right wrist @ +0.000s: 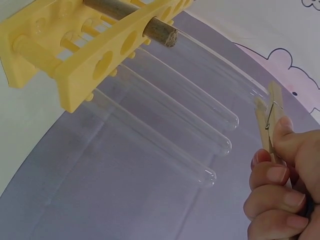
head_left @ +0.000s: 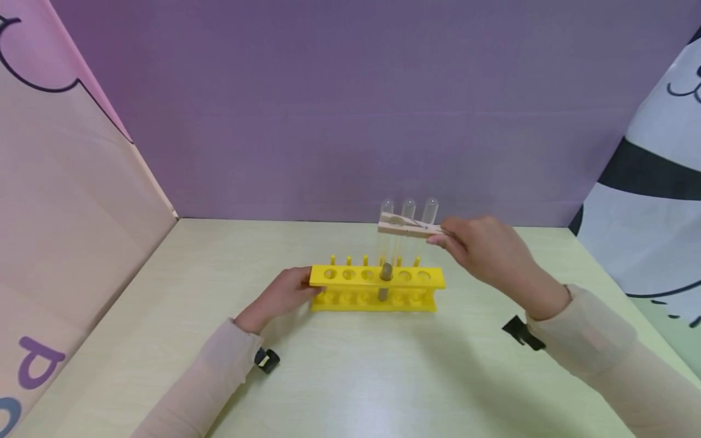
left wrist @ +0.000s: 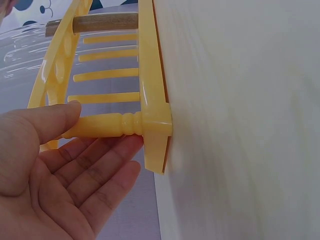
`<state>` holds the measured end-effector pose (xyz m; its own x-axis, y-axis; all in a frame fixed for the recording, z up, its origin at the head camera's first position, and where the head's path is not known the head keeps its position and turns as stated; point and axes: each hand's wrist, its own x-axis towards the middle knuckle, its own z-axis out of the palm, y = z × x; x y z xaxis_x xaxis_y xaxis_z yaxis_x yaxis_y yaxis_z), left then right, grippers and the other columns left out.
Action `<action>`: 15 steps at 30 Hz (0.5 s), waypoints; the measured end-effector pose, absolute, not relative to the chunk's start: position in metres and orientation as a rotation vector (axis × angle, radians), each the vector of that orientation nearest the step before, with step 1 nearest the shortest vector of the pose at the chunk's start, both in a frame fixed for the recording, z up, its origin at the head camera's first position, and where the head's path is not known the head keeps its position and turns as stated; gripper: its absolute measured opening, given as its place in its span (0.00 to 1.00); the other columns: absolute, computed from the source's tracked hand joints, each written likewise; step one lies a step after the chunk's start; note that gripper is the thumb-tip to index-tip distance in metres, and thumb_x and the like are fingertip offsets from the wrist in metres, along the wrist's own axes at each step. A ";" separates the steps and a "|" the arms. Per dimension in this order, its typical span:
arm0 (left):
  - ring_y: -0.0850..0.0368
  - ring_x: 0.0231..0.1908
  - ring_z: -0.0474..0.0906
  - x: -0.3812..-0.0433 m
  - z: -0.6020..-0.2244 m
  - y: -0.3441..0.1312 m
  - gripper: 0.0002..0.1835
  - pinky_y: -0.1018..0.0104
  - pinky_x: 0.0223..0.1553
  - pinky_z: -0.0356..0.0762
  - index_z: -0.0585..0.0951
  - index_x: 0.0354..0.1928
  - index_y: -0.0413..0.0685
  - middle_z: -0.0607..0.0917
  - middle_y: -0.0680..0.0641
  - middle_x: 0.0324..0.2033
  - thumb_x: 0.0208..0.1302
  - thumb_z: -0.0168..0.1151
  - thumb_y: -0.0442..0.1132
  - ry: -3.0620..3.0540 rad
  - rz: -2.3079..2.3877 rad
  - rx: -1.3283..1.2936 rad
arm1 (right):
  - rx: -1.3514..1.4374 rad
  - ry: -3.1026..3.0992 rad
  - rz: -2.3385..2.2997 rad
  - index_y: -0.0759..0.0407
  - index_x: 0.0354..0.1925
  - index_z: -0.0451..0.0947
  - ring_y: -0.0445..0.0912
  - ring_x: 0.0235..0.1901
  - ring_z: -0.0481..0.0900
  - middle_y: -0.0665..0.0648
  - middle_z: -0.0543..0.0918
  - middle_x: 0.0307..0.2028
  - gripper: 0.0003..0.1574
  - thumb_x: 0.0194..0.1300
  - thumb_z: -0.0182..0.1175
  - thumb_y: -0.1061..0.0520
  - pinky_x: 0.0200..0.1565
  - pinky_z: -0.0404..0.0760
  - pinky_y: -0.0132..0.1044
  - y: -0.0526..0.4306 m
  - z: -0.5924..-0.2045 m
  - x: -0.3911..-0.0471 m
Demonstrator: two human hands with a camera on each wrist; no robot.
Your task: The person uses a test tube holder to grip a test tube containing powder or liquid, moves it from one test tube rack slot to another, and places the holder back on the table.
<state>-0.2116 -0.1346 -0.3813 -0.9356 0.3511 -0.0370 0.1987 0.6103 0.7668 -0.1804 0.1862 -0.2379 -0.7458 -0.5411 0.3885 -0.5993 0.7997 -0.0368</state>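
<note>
In the head view, my left hand [head_left: 285, 295] grips the rack [head_left: 372, 283] on the surface [head_left: 383, 365]; my right hand [head_left: 487, 249] pinches a clip [head_left: 408, 229]. Left wrist: my thumb [left wrist: 55, 119] and fingers [left wrist: 95, 172] lie round the end post [left wrist: 102, 126]. Right wrist: the clip clamps a tube [right wrist: 215, 62] above the rack, near three upturned tubes [right wrist: 200, 129].

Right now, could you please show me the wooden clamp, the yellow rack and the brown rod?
Wooden clamp [head_left: 408, 231]: head view, on its lower arm.
Yellow rack [head_left: 358, 282]: head view, front of its upper plate.
Brown rod [left wrist: 106, 22]: left wrist view, middle of its length.
</note>
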 end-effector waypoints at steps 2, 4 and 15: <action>0.57 0.45 0.77 -0.211 -0.381 -0.135 0.20 0.57 0.52 0.76 0.75 0.59 0.44 0.81 0.47 0.52 0.65 0.58 0.35 2.647 1.232 0.453 | 0.868 -2.621 0.227 0.54 0.20 0.69 0.39 0.11 0.53 0.47 0.58 0.10 0.18 0.64 0.59 0.50 0.17 0.58 0.32 0.186 -0.239 -0.180; 0.57 0.45 0.77 -0.211 -0.381 -0.135 0.20 0.57 0.52 0.76 0.75 0.59 0.44 0.81 0.47 0.52 0.65 0.58 0.35 2.645 1.233 0.455 | 0.870 -2.618 0.229 0.54 0.20 0.68 0.39 0.11 0.53 0.47 0.58 0.10 0.19 0.64 0.59 0.50 0.16 0.57 0.32 0.186 -0.239 -0.180; 0.57 0.46 0.77 -0.212 -0.381 -0.133 0.20 0.58 0.52 0.77 0.74 0.59 0.44 0.80 0.47 0.53 0.66 0.58 0.36 2.638 1.234 0.429 | 0.860 -2.656 0.230 0.54 0.20 0.67 0.39 0.11 0.53 0.48 0.58 0.11 0.20 0.65 0.58 0.50 0.16 0.56 0.32 0.186 -0.245 -0.180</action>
<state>-0.2117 -0.1325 -0.3811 -0.9386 0.3406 -0.0549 0.1761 0.6099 0.7727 -0.1804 0.1860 -0.2449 -0.7595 -0.5379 0.3659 -0.5927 0.8040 -0.0485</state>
